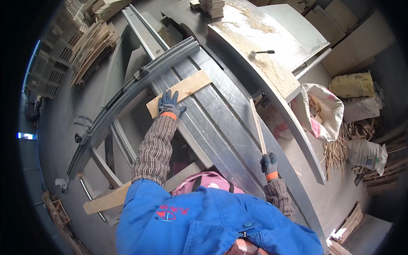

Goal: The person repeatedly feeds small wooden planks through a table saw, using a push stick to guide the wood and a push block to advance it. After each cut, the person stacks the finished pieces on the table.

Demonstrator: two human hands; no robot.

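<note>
Hands well apart, both gloved: left hand [171, 105] lies palm-down, fingers spread over a flat board [191, 86]; right hand [269, 164] closed round the near end of a thin stick [257, 126]. Board sits near the far left corner of the grooved metal bench [229, 123], left end poking past the left edge, fence [159, 63] running along the far edge. Stick points away from the body, close by the bench's right edge. Step in hand reads as placing or steadying the board while handling the stick; contact pressure can't be told. Next move seems to call for keeping the left palm flat so the board doesn't skew, and lifting or guiding the stick without it catching at the right edge
</note>
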